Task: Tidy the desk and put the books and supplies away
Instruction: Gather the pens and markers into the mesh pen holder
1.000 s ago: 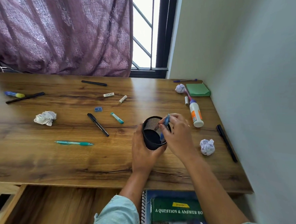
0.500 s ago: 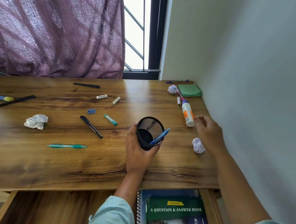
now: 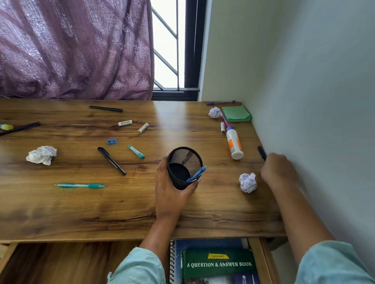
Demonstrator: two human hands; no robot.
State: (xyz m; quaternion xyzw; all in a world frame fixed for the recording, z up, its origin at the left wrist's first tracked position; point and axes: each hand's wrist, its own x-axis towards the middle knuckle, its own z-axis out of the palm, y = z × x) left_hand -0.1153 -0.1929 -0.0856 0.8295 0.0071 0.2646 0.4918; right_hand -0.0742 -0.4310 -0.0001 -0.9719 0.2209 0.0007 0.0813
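Two crumpled papers [image 3: 247, 182] [image 3: 41, 155] and scattered pens [image 3: 111, 160] surround the held mesh cup [image 3: 184, 167].

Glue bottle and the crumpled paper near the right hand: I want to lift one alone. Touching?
Apart. The head view shows bare desk between the glue bottle and the paper.

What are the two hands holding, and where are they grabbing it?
The left hand wraps around the side of the black mesh pen cup. The right hand is closing over a dark pen by the wall; its grip is hidden.

Wooden desk [image 3: 77, 212] strewn with pens [image 3: 111, 160], crumpled paper balls [image 3: 41, 155], glue bottle [image 3: 234, 144], green notepad [image 3: 236, 113]
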